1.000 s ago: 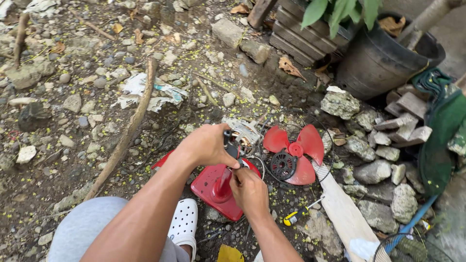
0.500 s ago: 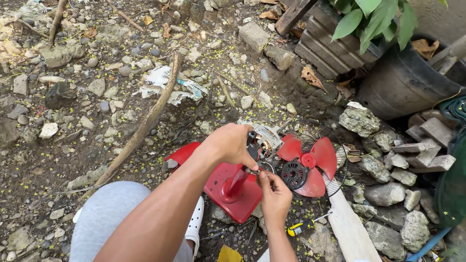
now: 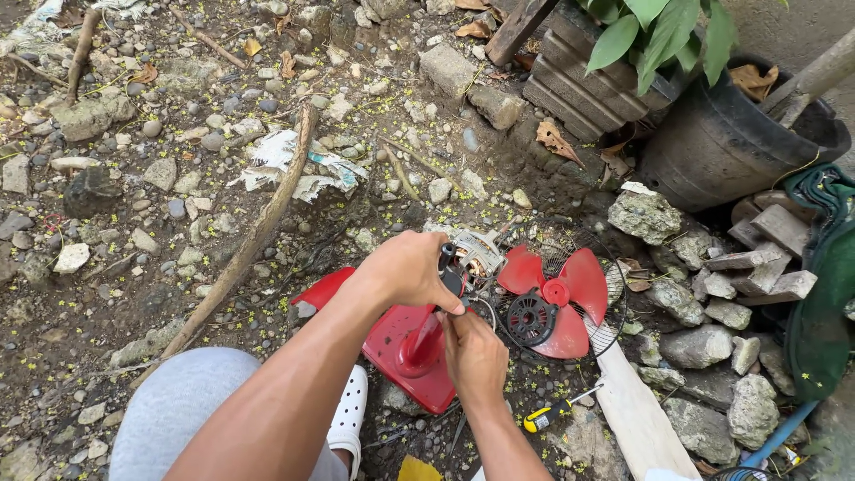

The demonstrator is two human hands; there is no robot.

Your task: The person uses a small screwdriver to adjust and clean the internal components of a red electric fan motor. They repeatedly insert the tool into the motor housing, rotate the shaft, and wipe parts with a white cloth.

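Observation:
A small red desk fan lies on stony ground, its red base (image 3: 392, 352) near my knee and its red blades (image 3: 557, 298) inside a wire guard (image 3: 595, 258). The exposed motor (image 3: 476, 254) sits between base and blades. My left hand (image 3: 405, 267) is closed around the fan's neck beside the motor. My right hand (image 3: 474, 352) is just below it, fingers pinched at the wires near the neck. What those fingers hold is hidden.
A yellow-and-black screwdriver (image 3: 554, 411) lies beside a white board (image 3: 637, 419). A black pot (image 3: 721, 142) with a green plant, loose rocks (image 3: 646, 214), a long stick (image 3: 254, 236) and my white shoe (image 3: 347, 419) surround the spot.
The view has shifted slightly. My left hand stays on the fan's neck. My right hand has moved up a little toward the motor.

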